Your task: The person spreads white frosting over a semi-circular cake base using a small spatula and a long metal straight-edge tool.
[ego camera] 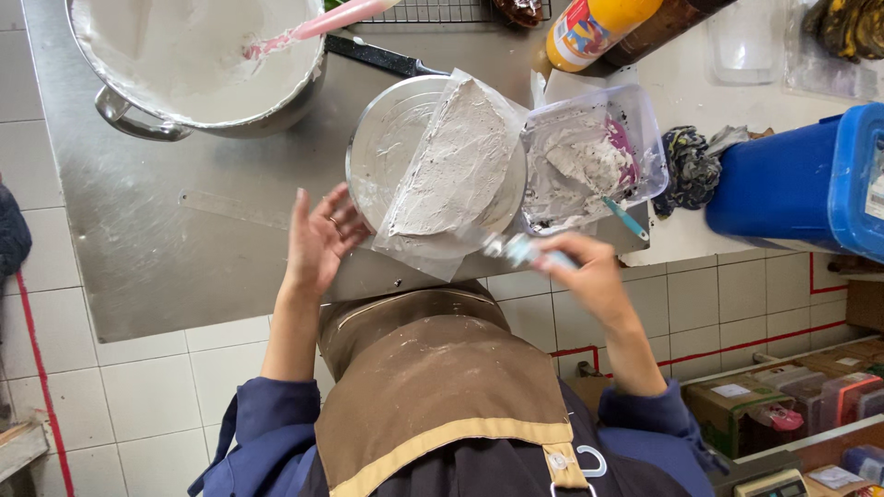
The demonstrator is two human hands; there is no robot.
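Looking down from the head camera, I see my left hand [318,241] spread open with fingers up, just beside the near-left rim of a round metal turntable [387,147] on the steel tabletop [166,230]. I cannot tell whether the fingertips touch that rim. On the turntable stands a half-round cake [456,161] coated in pale grey frosting, resting on a sheet of paper [419,253] that hangs over the near edge. My right hand [589,271] is closed around a light blue handled spatula [525,250], its blurred blade end pointing left toward the near corner of the cake.

Just right of the turntable, touching it, sits a clear plastic tub [635,120] smeared with the same grey frosting, with a teal-handled tool [626,219] leaning out. At far left a large metal pot [198,64] holds white batter and a pink spatula [318,23]. A blue bin [796,179] stands well to the right, a patterned cloth [691,166] beside it.
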